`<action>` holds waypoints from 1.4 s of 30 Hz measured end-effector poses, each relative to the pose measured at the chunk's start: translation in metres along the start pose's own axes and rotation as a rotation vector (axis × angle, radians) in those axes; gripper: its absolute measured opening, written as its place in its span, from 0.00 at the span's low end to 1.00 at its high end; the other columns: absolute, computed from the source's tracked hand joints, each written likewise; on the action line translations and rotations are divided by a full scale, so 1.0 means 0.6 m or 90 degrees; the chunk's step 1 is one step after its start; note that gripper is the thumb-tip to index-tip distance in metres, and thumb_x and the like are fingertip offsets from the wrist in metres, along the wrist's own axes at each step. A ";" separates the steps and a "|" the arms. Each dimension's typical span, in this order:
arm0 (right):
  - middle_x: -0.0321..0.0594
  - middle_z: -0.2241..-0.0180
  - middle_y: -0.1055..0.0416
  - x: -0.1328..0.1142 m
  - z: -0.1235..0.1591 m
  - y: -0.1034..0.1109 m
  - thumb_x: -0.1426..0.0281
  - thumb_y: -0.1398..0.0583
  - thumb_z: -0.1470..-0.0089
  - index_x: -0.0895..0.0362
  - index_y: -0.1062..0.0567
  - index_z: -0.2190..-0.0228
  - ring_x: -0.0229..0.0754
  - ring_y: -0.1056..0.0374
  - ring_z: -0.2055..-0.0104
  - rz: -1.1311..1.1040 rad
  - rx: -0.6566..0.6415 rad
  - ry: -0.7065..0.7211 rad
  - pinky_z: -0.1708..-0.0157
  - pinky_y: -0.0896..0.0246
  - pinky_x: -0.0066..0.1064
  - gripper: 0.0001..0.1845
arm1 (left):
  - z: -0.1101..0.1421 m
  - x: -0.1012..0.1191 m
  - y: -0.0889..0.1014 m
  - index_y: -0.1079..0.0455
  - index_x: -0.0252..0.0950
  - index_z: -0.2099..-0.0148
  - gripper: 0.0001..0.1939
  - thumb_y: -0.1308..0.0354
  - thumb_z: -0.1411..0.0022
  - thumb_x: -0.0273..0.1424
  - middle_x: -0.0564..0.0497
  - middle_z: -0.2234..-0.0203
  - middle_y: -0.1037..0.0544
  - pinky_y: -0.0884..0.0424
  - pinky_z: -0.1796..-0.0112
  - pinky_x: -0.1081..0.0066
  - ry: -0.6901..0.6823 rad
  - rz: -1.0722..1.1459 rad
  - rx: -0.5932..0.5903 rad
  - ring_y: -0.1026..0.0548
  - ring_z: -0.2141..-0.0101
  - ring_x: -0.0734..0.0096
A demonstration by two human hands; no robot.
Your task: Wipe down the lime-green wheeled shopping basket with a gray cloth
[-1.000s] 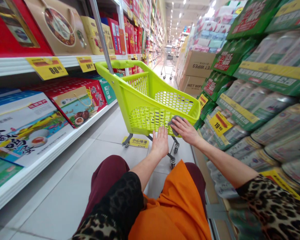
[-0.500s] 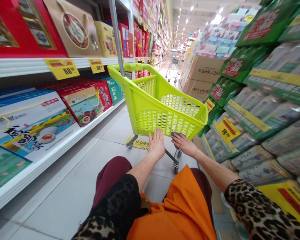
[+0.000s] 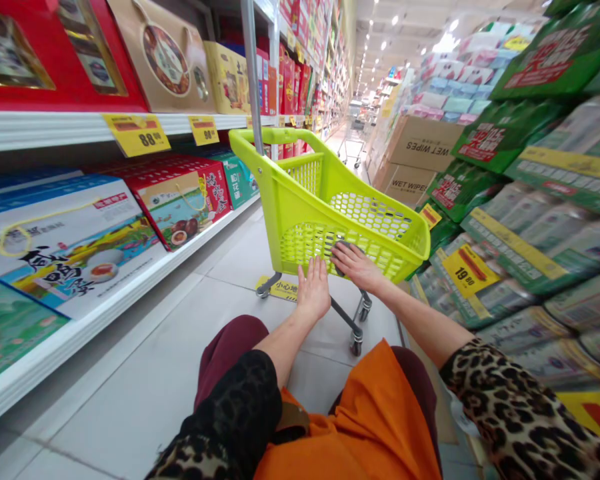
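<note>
Your lime-green plastic shopping cart [image 3: 330,247] pointed lengthwise away from you, left grip [image 3: 313,290] open against it, right grip [image 3: 355,267] closed on gray cloth [image 3: 339,248]

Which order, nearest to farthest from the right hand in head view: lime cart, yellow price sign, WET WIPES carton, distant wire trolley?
1. Lime cart, ahead, under the right hand.
2. Yellow price sign, right, on green packs.
3. WET WIPES carton, right, farther along.
4. Distant wire trolley, ahead, down the aisle.
</note>
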State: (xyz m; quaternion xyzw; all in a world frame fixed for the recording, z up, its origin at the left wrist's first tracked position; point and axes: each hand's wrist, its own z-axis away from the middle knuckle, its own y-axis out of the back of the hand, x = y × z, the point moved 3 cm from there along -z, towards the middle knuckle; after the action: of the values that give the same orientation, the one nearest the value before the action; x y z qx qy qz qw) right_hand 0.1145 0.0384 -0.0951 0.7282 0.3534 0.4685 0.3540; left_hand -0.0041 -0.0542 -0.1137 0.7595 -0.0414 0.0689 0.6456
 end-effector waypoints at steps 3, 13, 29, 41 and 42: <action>0.52 0.44 0.39 -0.029 0.022 -0.040 0.79 0.48 0.46 0.62 0.33 0.49 0.51 0.50 0.38 -0.019 -0.044 0.019 0.44 0.49 0.49 0.22 | 0.003 -0.021 -0.005 0.61 0.23 0.35 0.36 0.57 0.45 0.25 0.39 0.35 0.57 0.62 0.40 0.50 0.014 -0.001 0.010 0.60 0.36 0.59; 0.48 0.39 0.47 0.014 -0.088 0.040 0.79 0.50 0.44 0.59 0.38 0.44 0.51 0.59 0.35 0.003 0.051 -0.059 0.40 0.58 0.50 0.25 | -0.005 -0.059 -0.015 0.61 0.25 0.35 0.37 0.56 0.46 0.25 0.40 0.35 0.57 0.62 0.40 0.49 0.050 0.007 0.029 0.59 0.36 0.59; 0.51 0.42 0.41 -0.052 -0.102 -0.028 0.78 0.48 0.45 0.61 0.33 0.48 0.52 0.53 0.37 -0.016 -0.016 0.040 0.43 0.50 0.48 0.22 | 0.001 -0.122 0.002 0.60 0.26 0.35 0.38 0.54 0.47 0.26 0.39 0.36 0.55 0.62 0.40 0.48 0.088 0.016 0.026 0.58 0.36 0.58; 0.51 0.43 0.40 -0.060 -0.142 -0.061 0.78 0.47 0.46 0.61 0.30 0.51 0.53 0.50 0.38 0.003 -0.003 0.016 0.44 0.50 0.50 0.20 | 0.005 -0.145 0.015 0.61 0.22 0.35 0.38 0.55 0.46 0.27 0.38 0.36 0.57 0.61 0.40 0.48 0.090 0.015 0.028 0.60 0.36 0.57; 0.52 0.44 0.39 -0.071 -0.129 -0.077 0.78 0.47 0.46 0.62 0.30 0.52 0.53 0.49 0.39 0.000 -0.016 0.026 0.44 0.49 0.50 0.20 | 0.008 -0.150 0.015 0.61 0.22 0.35 0.38 0.54 0.46 0.27 0.38 0.36 0.58 0.61 0.40 0.49 0.094 0.018 0.026 0.60 0.36 0.57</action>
State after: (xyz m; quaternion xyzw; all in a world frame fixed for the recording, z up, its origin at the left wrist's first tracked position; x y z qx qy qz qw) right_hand 0.0206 0.0394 -0.1288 0.7140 0.3544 0.4877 0.3560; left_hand -0.0940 -0.0628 -0.1201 0.7648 -0.0031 0.1347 0.6300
